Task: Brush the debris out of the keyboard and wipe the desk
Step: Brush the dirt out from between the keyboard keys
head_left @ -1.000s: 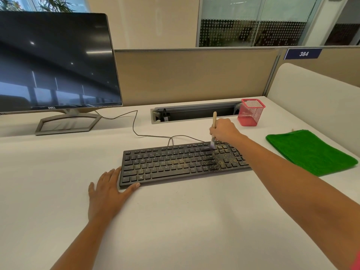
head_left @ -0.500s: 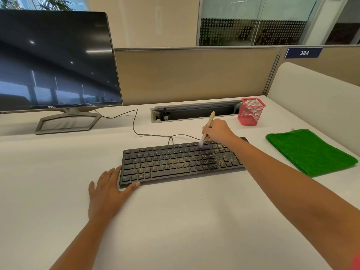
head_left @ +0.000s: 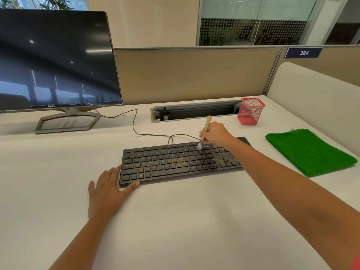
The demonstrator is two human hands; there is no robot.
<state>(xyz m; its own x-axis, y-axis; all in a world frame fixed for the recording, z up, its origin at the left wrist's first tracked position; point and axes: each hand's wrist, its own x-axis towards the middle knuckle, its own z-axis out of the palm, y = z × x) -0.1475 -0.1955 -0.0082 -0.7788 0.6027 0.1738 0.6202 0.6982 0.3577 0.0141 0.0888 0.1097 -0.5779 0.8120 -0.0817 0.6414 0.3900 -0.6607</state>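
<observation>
Red mesh cup (head_left: 251,112) beyond keyboard (head_left: 165,165); right hand (head_left: 216,134) clasped around brush (head_left: 207,123), left hand (head_left: 106,193) flat, released, against keyboard corner.

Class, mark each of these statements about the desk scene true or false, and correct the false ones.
1. The right hand holds a brush over the keyboard. True.
2. The green cloth lies on the keyboard. False: it lies on the desk, to the keyboard's right.
3. The left hand rests flat at the keyboard's left corner. True.
4. The monitor shows a document. False: its screen is dark.
</observation>
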